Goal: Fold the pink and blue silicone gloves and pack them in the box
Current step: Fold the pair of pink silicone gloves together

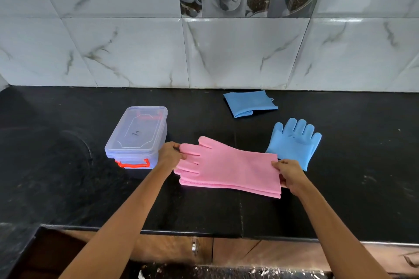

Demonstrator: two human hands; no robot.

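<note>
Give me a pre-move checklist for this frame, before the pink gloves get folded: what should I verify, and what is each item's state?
1. Left hand grips the finger end of the stacked pink silicone gloves: ok.
2. Right hand grips the cuff end: ok.
3. Pink gloves lie flat and stacked on the black stone countertop: ok, edges slightly offset.
4. Clear plastic box with red latch open to receive gloves: not ok, lid is on.
5. Blue silicone gloves folded: one folded blue glove near the wall looks done; the spread blue glove is partly folded at most: not ok.
6. Box empty inside: cannot tell.
</note>
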